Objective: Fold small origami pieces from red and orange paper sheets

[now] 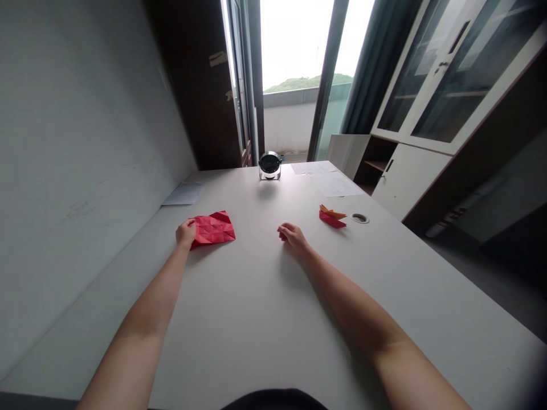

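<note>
My left hand (pixel 186 233) pinches the left edge of a creased red sheet of paper (pixel 215 229). Fold lines cross the whole sheet, and it is mostly spread out, tilted a little above the white table. To its right, my right hand (pixel 291 234) is over the middle of the table with its fingers curled together and nothing visible in them. Beyond that hand, on the right, lies a folded paper piece (pixel 332 217), red along the front and orange behind. Neither hand touches it.
A round black device on a metal stand (pixel 270 165) is at the table's far end. Papers lie at the back right (pixel 337 185) and back left (pixel 183 194). A round cable hole (pixel 360 218) is right of the folded piece. A wall borders the left side.
</note>
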`<control>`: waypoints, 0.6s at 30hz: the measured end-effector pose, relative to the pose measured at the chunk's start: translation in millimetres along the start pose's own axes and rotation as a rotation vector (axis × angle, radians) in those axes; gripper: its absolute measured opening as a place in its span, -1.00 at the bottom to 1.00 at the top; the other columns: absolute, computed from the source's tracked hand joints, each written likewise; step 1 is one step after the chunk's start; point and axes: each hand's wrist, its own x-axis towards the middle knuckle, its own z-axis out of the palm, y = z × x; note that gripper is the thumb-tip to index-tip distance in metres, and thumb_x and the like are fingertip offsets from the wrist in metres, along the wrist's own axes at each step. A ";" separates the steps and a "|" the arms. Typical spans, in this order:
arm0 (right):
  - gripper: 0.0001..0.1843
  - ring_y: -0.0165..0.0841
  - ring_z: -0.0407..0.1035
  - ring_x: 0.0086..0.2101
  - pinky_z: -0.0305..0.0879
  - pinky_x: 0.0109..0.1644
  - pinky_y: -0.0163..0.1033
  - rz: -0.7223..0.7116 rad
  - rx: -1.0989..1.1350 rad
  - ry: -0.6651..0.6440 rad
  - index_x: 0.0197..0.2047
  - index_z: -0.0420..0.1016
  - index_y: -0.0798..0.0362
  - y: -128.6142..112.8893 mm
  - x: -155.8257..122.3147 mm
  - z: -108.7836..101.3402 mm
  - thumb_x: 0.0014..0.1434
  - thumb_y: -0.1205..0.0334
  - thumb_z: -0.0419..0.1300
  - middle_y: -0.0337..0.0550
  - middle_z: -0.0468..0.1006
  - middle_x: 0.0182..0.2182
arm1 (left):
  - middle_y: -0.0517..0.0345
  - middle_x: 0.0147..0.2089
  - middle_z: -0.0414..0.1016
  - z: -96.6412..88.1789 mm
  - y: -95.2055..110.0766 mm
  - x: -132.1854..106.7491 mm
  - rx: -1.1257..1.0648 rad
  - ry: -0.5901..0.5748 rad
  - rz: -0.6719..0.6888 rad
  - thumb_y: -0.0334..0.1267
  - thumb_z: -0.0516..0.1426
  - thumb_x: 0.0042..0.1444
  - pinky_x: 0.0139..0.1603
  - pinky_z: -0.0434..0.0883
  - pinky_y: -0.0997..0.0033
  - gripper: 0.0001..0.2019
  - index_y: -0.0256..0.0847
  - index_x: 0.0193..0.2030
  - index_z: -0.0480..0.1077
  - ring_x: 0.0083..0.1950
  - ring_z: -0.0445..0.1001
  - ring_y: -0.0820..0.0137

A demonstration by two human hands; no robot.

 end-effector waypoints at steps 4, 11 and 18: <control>-0.69 -0.43 0.27 -0.53 0.19 -0.43 -0.32 -0.004 -0.001 0.001 -0.41 0.47 0.07 -0.3 -0.9 0.7 0.05 -0.04 0.25 -0.23 0.45 -0.57 | -0.01 0.04 0.58 8.4 -3.8 -1.2 -0.007 -0.047 -0.035 -0.29 0.14 0.04 0.07 0.39 0.27 -0.62 -0.15 0.03 0.52 0.01 0.52 0.18; -0.70 -0.43 0.27 -0.53 0.21 -0.42 -0.31 0.001 -0.004 -0.007 -0.42 0.47 0.06 -3.8 -2.4 2.5 0.05 -0.03 0.26 -0.22 0.46 -0.57 | 0.03 0.02 0.58 10.6 -17.7 -2.6 -0.090 -0.031 -0.068 -0.39 0.10 -0.02 0.08 0.38 0.28 -0.55 -0.16 0.05 0.51 0.04 0.50 0.22; -0.70 -0.43 0.28 -0.53 0.21 -0.42 -0.31 -0.004 -0.002 -0.006 -0.42 0.47 0.06 -1.4 -0.7 1.9 0.04 -0.03 0.26 -0.22 0.45 -0.56 | -0.19 0.25 0.32 5.5 -6.2 -11.1 0.189 0.109 0.060 -0.29 0.08 0.13 0.24 0.25 0.11 -0.58 -0.22 0.14 0.45 0.21 0.31 0.05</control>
